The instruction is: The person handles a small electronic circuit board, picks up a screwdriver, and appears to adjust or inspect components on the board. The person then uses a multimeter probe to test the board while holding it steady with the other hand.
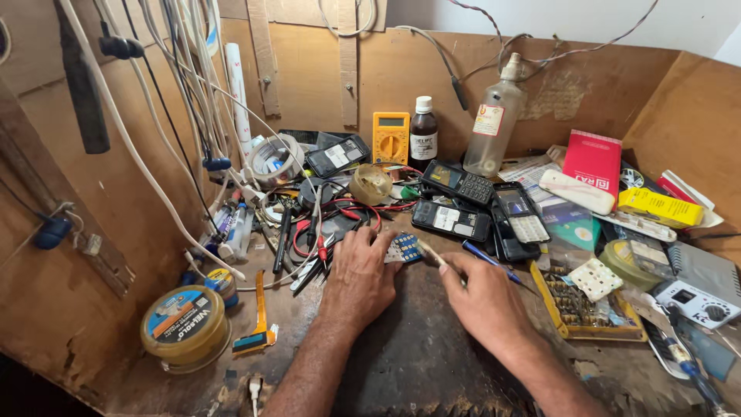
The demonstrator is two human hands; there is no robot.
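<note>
Centre of the frame: the left hand [359,270] rests palm-down on the dark table [417,355], its fingertips pinning a small blue circuit board [404,248]. Just right of it, the right hand [482,297] is closed around a thin pale stick-like tool [431,253] whose tip meets the board. Beyond the board lie several dismantled keypad phones [451,220]. A yellow multimeter [390,137] and a dark brown bottle [423,133] stand against the back wall, upper centre. A round tin [185,328] sits lower left; a yellow parts tray [587,305] lies at right.
</note>
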